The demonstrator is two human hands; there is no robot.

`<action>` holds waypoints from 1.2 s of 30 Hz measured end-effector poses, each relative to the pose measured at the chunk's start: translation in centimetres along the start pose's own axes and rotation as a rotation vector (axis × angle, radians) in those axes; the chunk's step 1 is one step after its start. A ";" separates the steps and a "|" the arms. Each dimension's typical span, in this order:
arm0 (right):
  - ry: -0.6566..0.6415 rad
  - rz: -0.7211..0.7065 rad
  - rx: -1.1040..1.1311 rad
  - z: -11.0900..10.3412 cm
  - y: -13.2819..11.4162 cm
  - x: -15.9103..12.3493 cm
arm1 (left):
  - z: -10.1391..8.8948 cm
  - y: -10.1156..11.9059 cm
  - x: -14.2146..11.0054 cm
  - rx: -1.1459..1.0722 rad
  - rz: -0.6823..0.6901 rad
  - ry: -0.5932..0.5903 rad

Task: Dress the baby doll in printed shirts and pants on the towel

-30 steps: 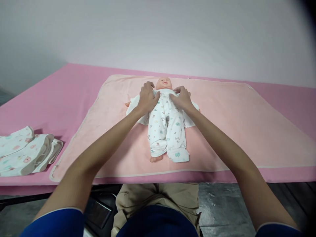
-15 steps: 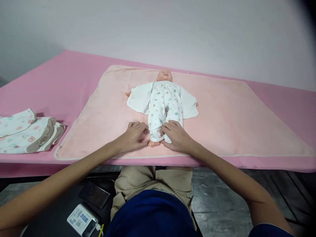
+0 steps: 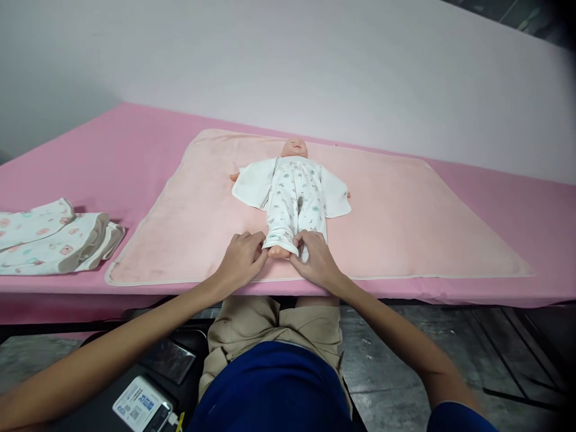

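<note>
A baby doll (image 3: pixel 294 147) lies on its back on a peach blanket (image 3: pixel 396 222), head away from me. It wears white printed pants (image 3: pixel 294 201) pulled up to the chest over a white open top. My left hand (image 3: pixel 243 257) and my right hand (image 3: pixel 315 258) are both at the doll's feet, fingers pinched on the left pant leg's cuff, where a bare foot (image 3: pixel 279 252) pokes out.
The blanket covers a pink table (image 3: pixel 112 156) against a white wall. Folded printed baby clothes (image 3: pixel 49 237) lie at the table's left end. Below the table edge are my knees, a phone (image 3: pixel 173 359) and a labelled white device (image 3: pixel 141 405).
Both hands left the doll's chest and came down to its feet, then closed in on the pant cuff around the bare foot. The camera view shifted slightly.
</note>
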State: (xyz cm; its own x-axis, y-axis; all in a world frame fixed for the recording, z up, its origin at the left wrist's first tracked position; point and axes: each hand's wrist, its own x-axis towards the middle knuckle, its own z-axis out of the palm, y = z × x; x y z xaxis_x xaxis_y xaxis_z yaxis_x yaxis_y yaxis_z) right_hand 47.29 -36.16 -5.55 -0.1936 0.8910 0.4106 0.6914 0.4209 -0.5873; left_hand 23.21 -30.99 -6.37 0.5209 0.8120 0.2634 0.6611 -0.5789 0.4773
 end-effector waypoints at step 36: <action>0.232 0.099 -0.023 -4.5 3.5 -6.5 | 2.8 7.8 1.7 0.356 0.363 0.049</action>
State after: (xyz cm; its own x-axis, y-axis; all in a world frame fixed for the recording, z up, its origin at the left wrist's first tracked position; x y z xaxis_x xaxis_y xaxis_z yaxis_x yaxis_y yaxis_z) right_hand 54.10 -41.19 -7.19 0.0386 0.8638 0.5024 0.7153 0.3272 -0.6175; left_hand 30.79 -34.29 -4.57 0.7308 0.5512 0.4025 0.5895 -0.8070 0.0348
